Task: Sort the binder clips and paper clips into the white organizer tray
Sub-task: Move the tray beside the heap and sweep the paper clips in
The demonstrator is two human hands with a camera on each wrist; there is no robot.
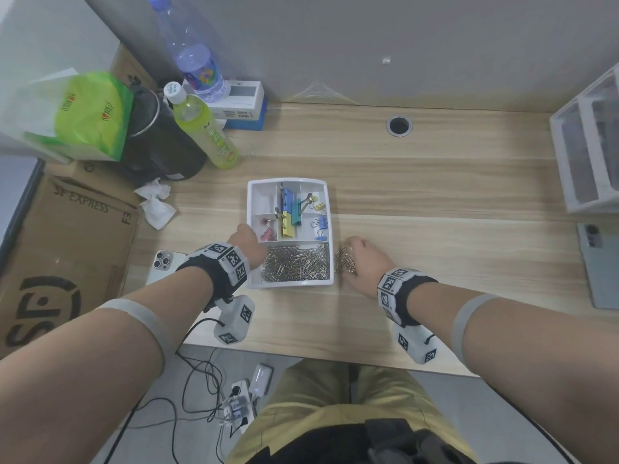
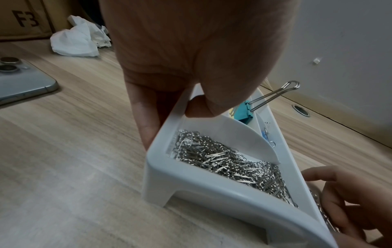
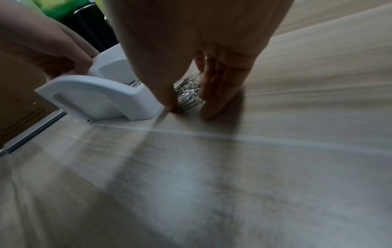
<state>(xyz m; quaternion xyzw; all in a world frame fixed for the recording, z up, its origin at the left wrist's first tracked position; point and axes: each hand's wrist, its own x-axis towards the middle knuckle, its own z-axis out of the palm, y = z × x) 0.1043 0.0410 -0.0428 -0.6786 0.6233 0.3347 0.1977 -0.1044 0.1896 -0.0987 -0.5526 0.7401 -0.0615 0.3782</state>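
The white organizer tray (image 1: 288,283) stands mid-table. Its front compartment holds a heap of silver paper clips (image 1: 296,262). Large blue, yellow and teal binder clips (image 1: 289,212) lie in the middle compartment, small pink ones (image 1: 266,234) at the left, and small blue ones (image 1: 321,226) at the right. My left hand (image 1: 249,242) grips the tray's left wall (image 2: 201,181), thumb inside and fingers outside. My right hand (image 1: 363,262) pinches a loose bunch of paper clips (image 3: 187,94) on the table against the tray's right side (image 3: 95,94).
A phone (image 1: 164,262) lies just left of the tray, crumpled tissue (image 1: 155,205) behind it. Bottles (image 1: 204,132), a black pot and a cardboard box (image 1: 67,246) crowd the left. A second phone (image 1: 599,262) and a white drawer unit (image 1: 589,145) sit at the right edge.
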